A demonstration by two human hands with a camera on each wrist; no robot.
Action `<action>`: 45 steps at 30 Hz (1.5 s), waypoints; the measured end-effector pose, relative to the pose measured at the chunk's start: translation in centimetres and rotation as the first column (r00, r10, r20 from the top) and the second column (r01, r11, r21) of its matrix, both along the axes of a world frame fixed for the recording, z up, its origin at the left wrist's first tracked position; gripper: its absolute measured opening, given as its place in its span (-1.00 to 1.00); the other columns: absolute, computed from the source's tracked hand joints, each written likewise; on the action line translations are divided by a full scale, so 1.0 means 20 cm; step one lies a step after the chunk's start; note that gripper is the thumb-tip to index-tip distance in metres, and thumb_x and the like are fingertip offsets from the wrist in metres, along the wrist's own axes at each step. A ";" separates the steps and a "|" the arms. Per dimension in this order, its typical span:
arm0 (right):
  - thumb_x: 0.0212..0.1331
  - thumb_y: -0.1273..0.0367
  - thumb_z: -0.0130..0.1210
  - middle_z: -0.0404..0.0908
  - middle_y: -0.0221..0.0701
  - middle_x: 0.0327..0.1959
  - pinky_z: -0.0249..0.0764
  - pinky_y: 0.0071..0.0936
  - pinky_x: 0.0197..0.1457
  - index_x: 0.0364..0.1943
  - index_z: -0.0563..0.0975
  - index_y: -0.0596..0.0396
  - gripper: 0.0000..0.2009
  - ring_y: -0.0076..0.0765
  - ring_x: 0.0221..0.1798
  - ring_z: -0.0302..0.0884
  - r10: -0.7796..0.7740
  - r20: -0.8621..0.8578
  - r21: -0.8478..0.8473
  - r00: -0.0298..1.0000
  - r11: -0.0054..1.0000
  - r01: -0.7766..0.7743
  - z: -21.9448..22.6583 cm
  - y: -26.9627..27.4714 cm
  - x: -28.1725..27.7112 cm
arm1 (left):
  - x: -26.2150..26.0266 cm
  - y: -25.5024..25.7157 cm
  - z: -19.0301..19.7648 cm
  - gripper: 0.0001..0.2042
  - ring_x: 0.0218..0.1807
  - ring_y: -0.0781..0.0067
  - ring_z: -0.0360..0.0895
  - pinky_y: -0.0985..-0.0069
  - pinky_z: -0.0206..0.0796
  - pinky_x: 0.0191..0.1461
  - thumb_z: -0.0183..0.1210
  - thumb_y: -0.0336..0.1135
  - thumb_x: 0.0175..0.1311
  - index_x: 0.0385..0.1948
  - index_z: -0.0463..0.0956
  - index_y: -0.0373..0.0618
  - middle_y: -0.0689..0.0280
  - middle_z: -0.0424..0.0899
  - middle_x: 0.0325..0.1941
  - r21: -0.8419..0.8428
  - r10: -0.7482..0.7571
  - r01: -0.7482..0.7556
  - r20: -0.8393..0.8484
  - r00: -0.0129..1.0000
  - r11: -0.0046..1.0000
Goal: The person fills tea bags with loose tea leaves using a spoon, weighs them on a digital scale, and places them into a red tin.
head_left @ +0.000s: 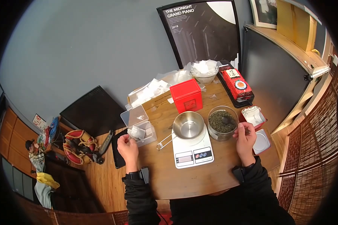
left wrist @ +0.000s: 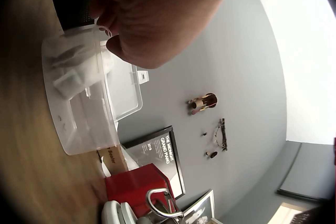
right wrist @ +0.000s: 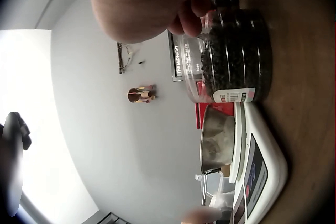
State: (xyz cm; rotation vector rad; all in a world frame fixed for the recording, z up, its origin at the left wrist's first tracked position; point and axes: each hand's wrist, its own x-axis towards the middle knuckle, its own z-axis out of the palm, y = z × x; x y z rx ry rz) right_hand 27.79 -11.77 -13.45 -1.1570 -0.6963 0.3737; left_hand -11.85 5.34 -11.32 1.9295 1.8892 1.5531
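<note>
A clear plastic box (head_left: 150, 138) with small white pouches (head_left: 136, 132) stands at the left of the table. My left hand (head_left: 128, 150) is at its near left corner, its fingers curled at a white pouch's thin string loop (left wrist: 105, 29). On the right, my right hand (head_left: 245, 144) holds the handle of a dark spoon (head_left: 226, 120), whose bowl rests in dried leaves inside a clear round jar (head_left: 215, 135). The right wrist view hides the spoon. Between the hands, a steel pan (head_left: 188, 125) with a handle sits on a white scale (head_left: 193, 163).
Behind the pan stands a red tin (head_left: 186, 96). Farther back are a bowl of white pouches (head_left: 205, 78) and a red package (head_left: 237, 85) on a black tray. A small red box (head_left: 254, 115) and a lid (head_left: 261, 141) lie right of the jar.
</note>
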 end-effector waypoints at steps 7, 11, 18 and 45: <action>0.43 0.36 0.09 0.56 -0.44 -0.43 0.50 -0.64 -0.38 -0.14 0.51 0.18 -0.85 -0.63 -0.42 0.48 0.020 -0.016 -0.002 1.000 1.000 -0.021 0.00 0.01 0.00 | 0.08 -0.12 0.14 -0.75 -0.04 0.14 0.55 0.32 0.39 -0.02 0.22 -0.45 0.16 -0.12 0.57 -0.29 0.10 0.61 -0.08 0.100 -0.020 0.020 -0.003 1.000 0.995; 0.43 0.37 0.08 0.55 -0.45 -0.44 0.49 -0.66 -0.41 -0.16 0.53 0.15 -0.87 -0.63 -0.42 0.48 0.016 -0.024 -0.001 1.000 1.000 -0.017 0.00 0.01 0.01 | 0.20 -0.41 0.29 -0.65 0.16 0.04 0.45 0.27 0.34 0.12 0.26 -0.43 0.20 0.03 0.49 -0.28 0.02 0.50 0.13 0.234 0.053 -0.044 -0.031 0.998 0.971; 0.43 0.30 0.09 0.54 -0.50 -0.47 0.42 -0.69 -0.44 -0.17 0.54 0.05 -0.86 -0.65 -0.46 0.45 -0.023 -0.015 -0.046 1.000 0.999 0.023 0.00 0.03 0.00 | 0.18 -1.20 -0.08 -0.60 0.16 -0.12 0.41 0.14 0.28 0.24 0.34 -0.43 0.07 -0.01 0.50 -0.22 -0.07 0.45 0.15 0.144 -0.169 0.189 -0.140 0.976 0.971; 0.42 0.36 0.08 0.52 -0.51 -0.51 0.33 -0.71 -0.46 -0.14 0.57 0.13 -0.86 -0.65 -0.53 0.40 0.005 -0.015 -0.017 1.000 1.000 -0.005 -0.15 0.10 0.26 | -1.23 -2.67 -1.16 -0.23 0.45 -0.36 0.14 -0.04 -0.06 0.52 0.09 0.06 0.33 0.38 0.16 -0.42 -0.33 0.31 0.36 -0.567 0.791 -0.822 -0.478 0.382 0.054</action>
